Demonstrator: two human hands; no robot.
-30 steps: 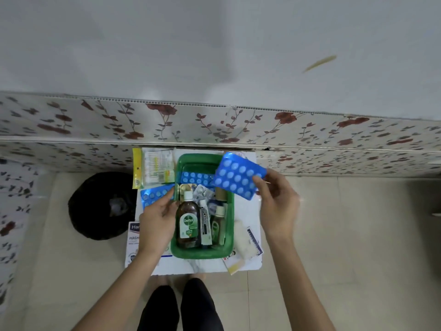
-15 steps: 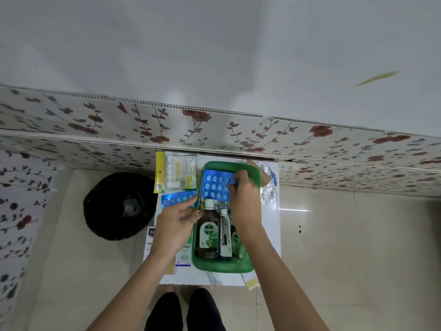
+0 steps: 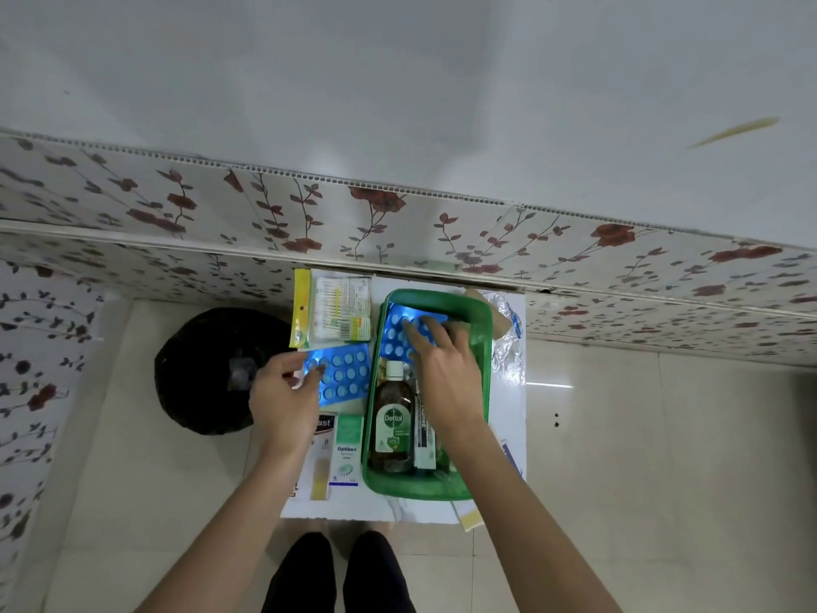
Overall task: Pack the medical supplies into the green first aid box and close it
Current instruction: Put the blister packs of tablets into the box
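Green plastic first aid box (image 3: 484, 342) sits open, mid-table. Inside: brown "Dettol" bottle (image 3: 392, 424), white tube (image 3: 423, 440), blue blister sheet (image 3: 400, 331) under flat right hand (image 3: 444, 369). Left hand (image 3: 283, 395) pinches second blue blister sheet (image 3: 342, 376) at 9 o'clock. "Optibex" carton (image 3: 347, 449), cotton-bud packet (image 3: 336, 309) unpacked; no lid visible.

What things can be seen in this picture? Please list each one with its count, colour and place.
first aid box: 1, green, open, on the white board
blister pack in box: 1, blue, far end of the box
blister pack outside: 1, blue, left of the box
Dettol bottle: 1, brown, lying in the box
tube: 1, white, beside the bottle
cotton swab packet: 1, yellow-edged, far left
Optibex carton: 1, white-green, left of the box
bin: 1, black, on the floor
left hand: at the outside pack
right hand: on the pack in the box
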